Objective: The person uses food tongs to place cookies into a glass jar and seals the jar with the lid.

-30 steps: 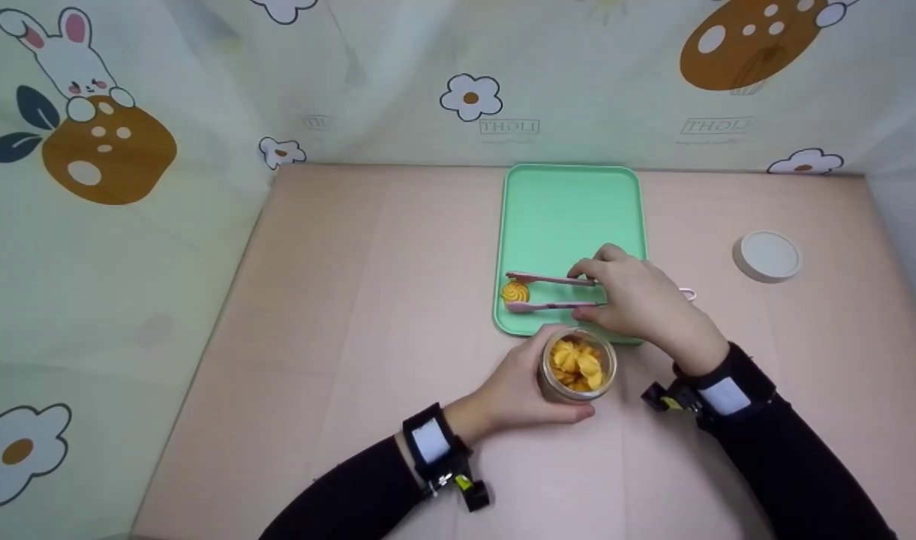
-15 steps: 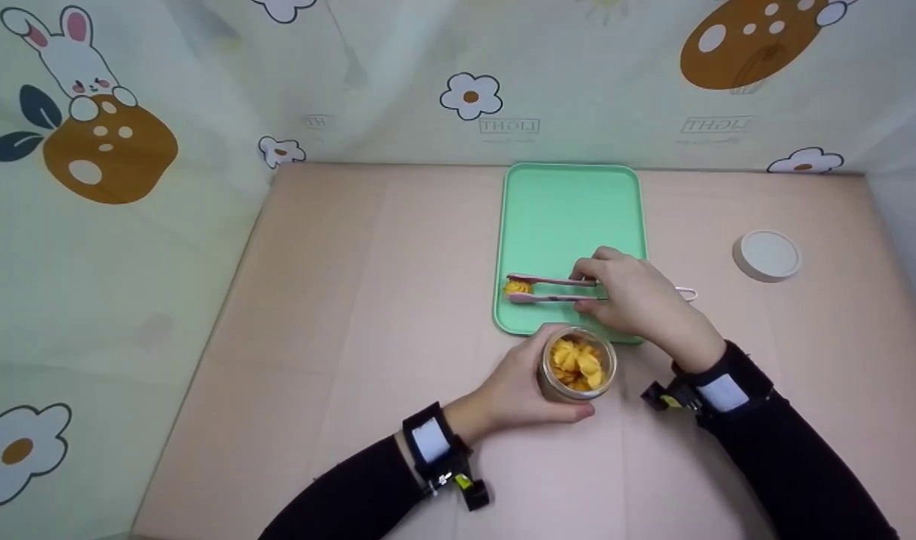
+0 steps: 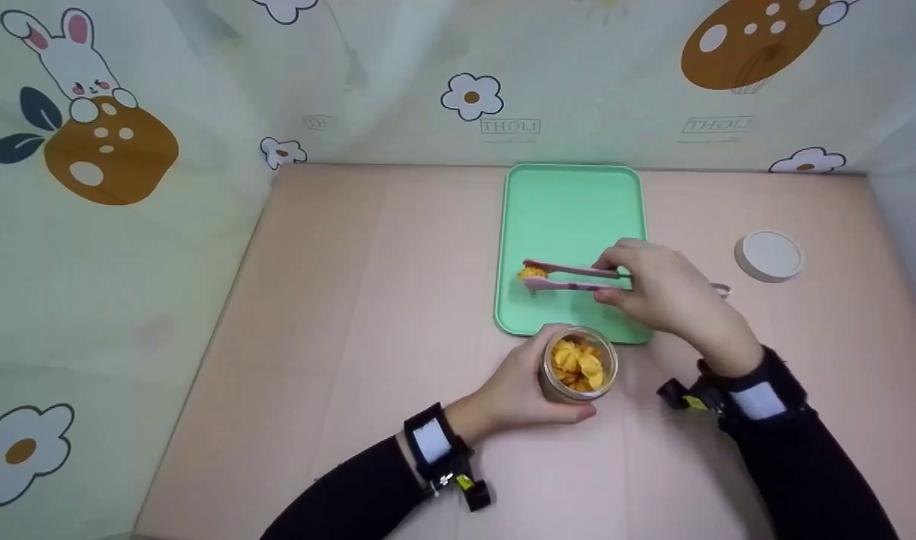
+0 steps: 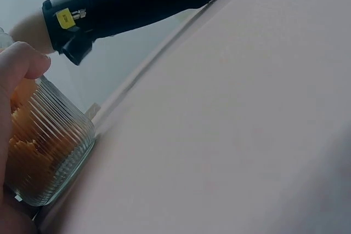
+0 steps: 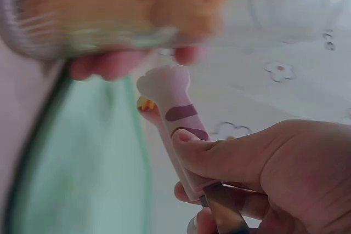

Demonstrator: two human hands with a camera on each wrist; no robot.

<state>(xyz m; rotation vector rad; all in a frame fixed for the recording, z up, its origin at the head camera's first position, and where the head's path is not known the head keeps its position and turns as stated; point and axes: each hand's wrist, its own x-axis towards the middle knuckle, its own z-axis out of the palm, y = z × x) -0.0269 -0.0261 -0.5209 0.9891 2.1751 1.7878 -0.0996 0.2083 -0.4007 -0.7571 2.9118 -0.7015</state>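
My left hand [image 3: 514, 386] curls round a ribbed glass jar [image 4: 52, 141] filled with yellow swirled cookies [image 3: 578, 364]. In the left wrist view the jar's base is close to the table surface. My right hand [image 3: 668, 289] pinches pink tongs [image 3: 578, 285] between thumb and fingers. The tips of the tongs, shaped like paws in the right wrist view, hold one yellow cookie [image 3: 533, 273] over the green tray [image 3: 574, 202]. That cookie shows only partly between the tips [image 5: 145, 103].
A round white lid [image 3: 770, 256] lies on the pink table [image 3: 367, 300], right of the tray. A patterned curtain [image 3: 382, 90] hangs along the table's back and left sides. The jar stands just in front of the tray's near edge.
The tongs have closed on the cookie, and my right hand has moved it up off the tray's left side and to the right. My left hand and the jar have stayed in place.
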